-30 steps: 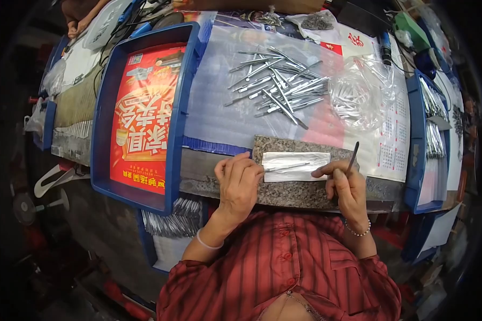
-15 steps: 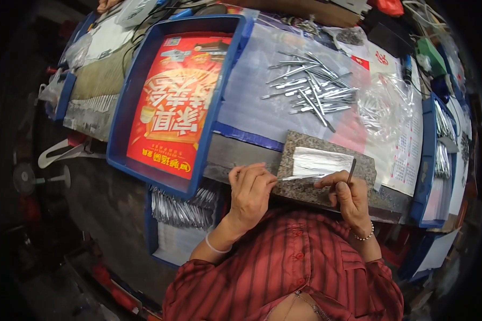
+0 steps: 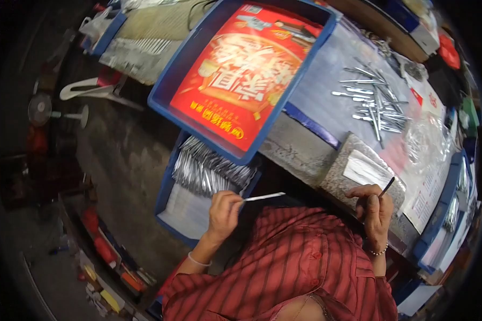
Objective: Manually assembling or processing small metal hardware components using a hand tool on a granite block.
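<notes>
My left hand (image 3: 223,209) pinches a thin silver metal piece (image 3: 264,197) and holds it over a low blue bin (image 3: 166,188) that is full of several similar silver pieces (image 3: 208,169). At the front edge of a speckled stone slab (image 3: 341,170), my right hand (image 3: 376,207) grips a slim dark tool (image 3: 386,187). A small clear packet (image 3: 365,170) lies on the slab. Further back, a loose pile of silver metal pieces (image 3: 376,102) rests on a pale sheet.
A blue tray (image 3: 302,68) lined with a red printed sheet (image 3: 238,75) sits left of the slab. Crumpled clear bags (image 3: 426,144) lie to the right, beside more blue bins (image 3: 449,199). A white hanger (image 3: 93,90) and a small fan (image 3: 42,109) are on the concrete floor.
My left hand left the slab and swung down and left with a silver piece, over the low bin. My head turned left, so the bench shifted right in view.
</notes>
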Demonstrator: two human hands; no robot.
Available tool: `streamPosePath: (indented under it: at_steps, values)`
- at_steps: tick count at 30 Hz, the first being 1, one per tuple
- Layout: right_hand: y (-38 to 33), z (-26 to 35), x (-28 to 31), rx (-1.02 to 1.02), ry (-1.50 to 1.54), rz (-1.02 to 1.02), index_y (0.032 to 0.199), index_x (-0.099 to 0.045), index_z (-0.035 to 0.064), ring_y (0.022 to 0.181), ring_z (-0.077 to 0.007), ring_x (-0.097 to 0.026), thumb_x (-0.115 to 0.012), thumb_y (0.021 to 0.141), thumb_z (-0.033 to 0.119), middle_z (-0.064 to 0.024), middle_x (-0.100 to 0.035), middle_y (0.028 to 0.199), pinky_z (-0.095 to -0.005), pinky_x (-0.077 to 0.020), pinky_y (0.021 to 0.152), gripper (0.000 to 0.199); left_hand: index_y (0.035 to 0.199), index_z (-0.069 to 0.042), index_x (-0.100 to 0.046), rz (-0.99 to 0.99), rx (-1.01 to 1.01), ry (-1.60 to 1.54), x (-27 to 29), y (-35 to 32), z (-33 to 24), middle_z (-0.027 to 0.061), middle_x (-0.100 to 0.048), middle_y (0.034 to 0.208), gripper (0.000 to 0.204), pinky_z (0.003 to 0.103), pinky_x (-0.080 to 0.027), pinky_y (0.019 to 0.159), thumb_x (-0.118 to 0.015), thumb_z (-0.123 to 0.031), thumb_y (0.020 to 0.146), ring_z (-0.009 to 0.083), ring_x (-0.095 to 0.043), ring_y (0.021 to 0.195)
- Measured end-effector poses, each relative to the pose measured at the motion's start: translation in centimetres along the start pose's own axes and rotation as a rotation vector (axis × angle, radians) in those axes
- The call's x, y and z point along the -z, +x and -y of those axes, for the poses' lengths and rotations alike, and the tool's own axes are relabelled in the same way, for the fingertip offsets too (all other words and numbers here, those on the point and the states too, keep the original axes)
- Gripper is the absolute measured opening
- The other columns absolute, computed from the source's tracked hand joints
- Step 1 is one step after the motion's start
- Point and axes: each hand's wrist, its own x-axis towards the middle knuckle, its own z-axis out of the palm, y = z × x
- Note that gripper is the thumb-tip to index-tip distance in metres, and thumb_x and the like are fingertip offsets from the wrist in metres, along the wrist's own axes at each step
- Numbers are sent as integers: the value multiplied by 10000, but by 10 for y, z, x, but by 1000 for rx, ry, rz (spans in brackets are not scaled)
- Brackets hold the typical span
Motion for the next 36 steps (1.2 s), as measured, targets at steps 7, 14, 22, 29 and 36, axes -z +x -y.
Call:
streamPosePath:
  at_steps: [7,14,22,29,36]
  values:
    - [15,19,-22,4,-71,127,944,-666,-16,540,-75,-475,-444,1034,267,-55,-681,834,-229,-382,517,371,940,15,-585,-374,527,22,13,-90,102,74,-624,861,71,277,-489,737,-572,-54,951,146,-620,779]
    - [7,16,-19,37,-149,127,978,-672,-13,558,-108,-503,-490,1008,178,-71,-687,852,-251,-423,551,266,923,-3,-635,-460,669,22,-22,-84,144,99,-650,852,103,335,-493,717,-640,-102,895,201,-609,775]
    - [-7,-4,17,-81,-177,-1,954,-688,-2,504,-95,-476,-525,945,116,-33,-576,607,-249,-400,518,201,923,18,-637,-342,568,177,-14,-88,136,103,-633,870,109,330,-479,767,-632,-89,900,211,-597,817]
    - [-19,-4,61,-88,-173,-363,1044,-675,-14,524,-14,-366,-521,980,106,65,-482,627,-206,-278,481,206,969,9,-617,-158,233,41,-27,-16,25,136,-608,929,88,391,-472,762,-615,-18,884,295,-585,857]
    - [4,-30,108,-61,-643,-583,1102,-630,-26,554,-124,-444,-602,942,127,-105,-614,742,-287,-394,538,223,1213,9,-574,155,-222,-211,-83,80,-91,195,-594,1180,409,408,-470,935,-689,-13,821,363,-579,1077]
